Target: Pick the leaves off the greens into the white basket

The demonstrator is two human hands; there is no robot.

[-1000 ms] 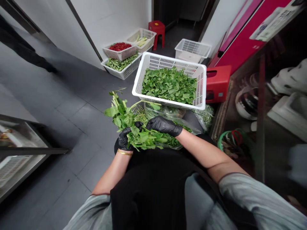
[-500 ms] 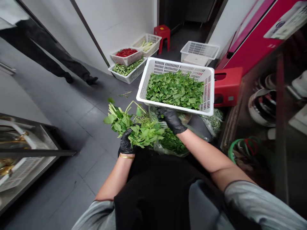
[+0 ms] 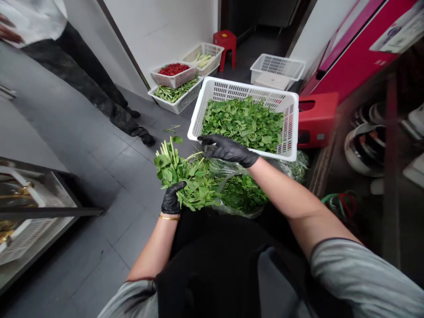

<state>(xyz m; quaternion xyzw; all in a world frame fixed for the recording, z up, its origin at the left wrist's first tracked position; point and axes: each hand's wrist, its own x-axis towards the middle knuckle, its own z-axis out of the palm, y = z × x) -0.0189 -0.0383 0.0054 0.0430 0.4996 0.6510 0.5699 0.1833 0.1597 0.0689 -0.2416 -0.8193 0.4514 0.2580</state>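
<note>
Black-gloved hands work a bunch of greens in front of a white basket of picked leaves.

The only writing in view is on a white label on the red cabinet at upper right, and its print is too blurred to read. The left hand sits low near the lap, wrist bent up, its fingers closed around the bunch of greens, whose cut stems fan up and to the left. The right hand reaches forward, palm down, over the near rim of the white basket. Its fingers stretch leftward and look loosely spread, though I cannot tell whether they pinch a leaf. A plastic bag of greens lies just beneath the right forearm.
</note>
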